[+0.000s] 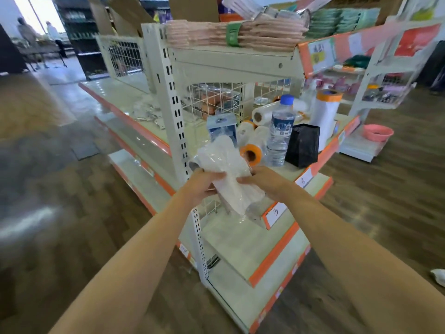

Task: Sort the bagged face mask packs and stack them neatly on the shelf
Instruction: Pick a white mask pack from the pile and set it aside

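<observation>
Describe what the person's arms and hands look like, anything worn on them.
Both forearms are bare as far as the frame shows: no sleeves, no gloves. The left hand and the right hand show no watch, bracelet or ring. Fingernails are too blurred to judge.

mask packs (237, 36) on shelf (231, 57), bottle (280, 131) below

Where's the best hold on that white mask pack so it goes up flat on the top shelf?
Hold the white mask pack at its two long edges, one hand from each side, as the left hand and right hand do now. It is soft and sags, so an end grip would let it droop.
</observation>
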A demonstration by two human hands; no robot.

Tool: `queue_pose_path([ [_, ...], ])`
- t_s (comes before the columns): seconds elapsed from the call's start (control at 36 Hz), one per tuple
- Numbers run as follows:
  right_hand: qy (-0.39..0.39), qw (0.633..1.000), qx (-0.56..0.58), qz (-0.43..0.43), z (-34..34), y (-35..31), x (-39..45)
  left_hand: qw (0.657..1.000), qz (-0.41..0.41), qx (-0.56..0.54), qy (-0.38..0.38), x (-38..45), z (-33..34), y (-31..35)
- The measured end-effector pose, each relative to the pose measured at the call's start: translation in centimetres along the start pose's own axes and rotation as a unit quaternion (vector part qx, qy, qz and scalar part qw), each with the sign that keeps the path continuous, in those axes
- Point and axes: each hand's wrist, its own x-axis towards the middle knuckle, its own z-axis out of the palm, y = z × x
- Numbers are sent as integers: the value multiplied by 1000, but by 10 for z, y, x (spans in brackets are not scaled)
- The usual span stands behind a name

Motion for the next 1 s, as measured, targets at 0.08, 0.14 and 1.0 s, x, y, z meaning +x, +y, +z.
queue_pose_path([
  [0.08, -2, 999, -47, 21, 12, 4, 9, 998, 23, 13, 48, -11, -12, 3],
  [0.14, 6, 988, -149, 33, 22, 5, 17, 993, 42, 65, 89, -18, -22, 6],
  [1.0, -7, 919, -389, -72, 265, -136, 235, 949, 4, 185, 254, 16, -407, 40],
])
